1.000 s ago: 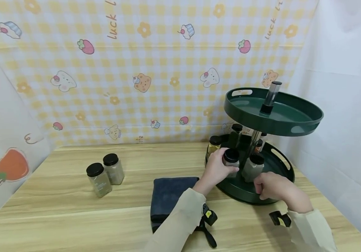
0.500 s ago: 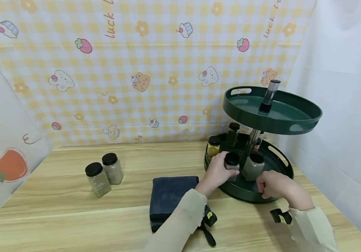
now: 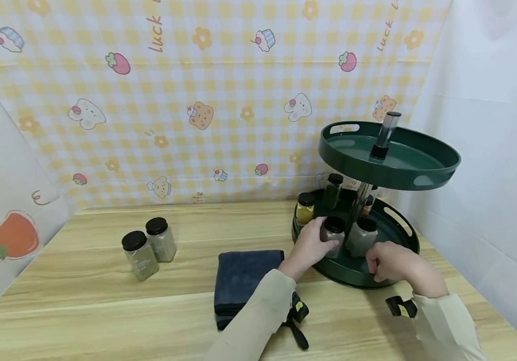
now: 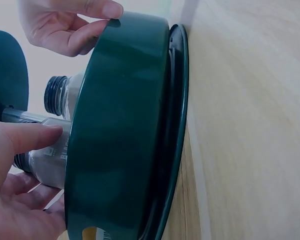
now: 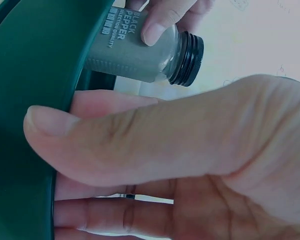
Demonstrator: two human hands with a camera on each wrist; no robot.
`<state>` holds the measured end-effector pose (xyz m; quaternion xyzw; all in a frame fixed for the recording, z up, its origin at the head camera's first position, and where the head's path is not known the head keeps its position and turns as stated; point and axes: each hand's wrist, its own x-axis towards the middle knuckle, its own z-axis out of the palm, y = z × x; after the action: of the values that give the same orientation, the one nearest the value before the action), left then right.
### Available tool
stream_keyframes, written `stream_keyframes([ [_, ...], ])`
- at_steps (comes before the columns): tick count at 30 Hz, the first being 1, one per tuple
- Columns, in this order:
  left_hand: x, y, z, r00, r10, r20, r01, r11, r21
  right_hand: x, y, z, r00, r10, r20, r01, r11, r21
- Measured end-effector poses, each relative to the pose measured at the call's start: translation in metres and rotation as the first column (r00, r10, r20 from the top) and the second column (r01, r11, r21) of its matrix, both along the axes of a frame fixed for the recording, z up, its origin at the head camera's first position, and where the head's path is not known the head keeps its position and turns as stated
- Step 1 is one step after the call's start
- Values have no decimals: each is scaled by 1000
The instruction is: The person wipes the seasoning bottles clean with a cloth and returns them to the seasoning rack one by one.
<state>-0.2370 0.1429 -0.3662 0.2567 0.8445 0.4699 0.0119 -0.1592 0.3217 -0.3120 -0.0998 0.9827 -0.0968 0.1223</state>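
Note:
My left hand (image 3: 309, 245) grips a square glass jar of black pepper (image 5: 132, 45) with a black screw lid, its label legible in the right wrist view. The jar is inside the lower dark green round tray (image 4: 120, 125), its base hidden by the tray's wall, so contact with the floor cannot be told. Close to its right stands a similar jar of greyish powder (image 3: 362, 239). At the tray's front right, my right hand (image 3: 392, 261) pinches the rim, thumb (image 5: 90, 135) on the outer wall and fingers inside.
An upper green tray (image 3: 389, 173) overhangs on a central post (image 3: 386, 131). Behind are a yellow jar (image 3: 305, 210), a dark green jar (image 3: 332, 194) and an orange one (image 3: 367, 206). Two jars (image 3: 143, 261) stand left. A folded dark cloth (image 3: 244, 276) lies by my left sleeve.
My left hand has brought the black pepper jar slightly down and right, closer to the neighbouring jar. My right hand keeps its hold on the rim. The head view has shifted a little.

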Motion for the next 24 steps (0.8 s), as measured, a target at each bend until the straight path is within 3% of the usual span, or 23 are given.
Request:
stream_keyframes([
  [15,-4,-9,4,998,-51,32,51,999,10,0,-3,-1,1000,-12,-9,12,1000,-5],
  [19,-2,-16,10,998,-49,27,49,999,4,0,-8,-2,1000,-5,-18,5,1000,-6],
  [24,3,-33,27,997,-73,30,73,997,-5,2,-12,-3,999,-10,-37,10,1000,8],
])
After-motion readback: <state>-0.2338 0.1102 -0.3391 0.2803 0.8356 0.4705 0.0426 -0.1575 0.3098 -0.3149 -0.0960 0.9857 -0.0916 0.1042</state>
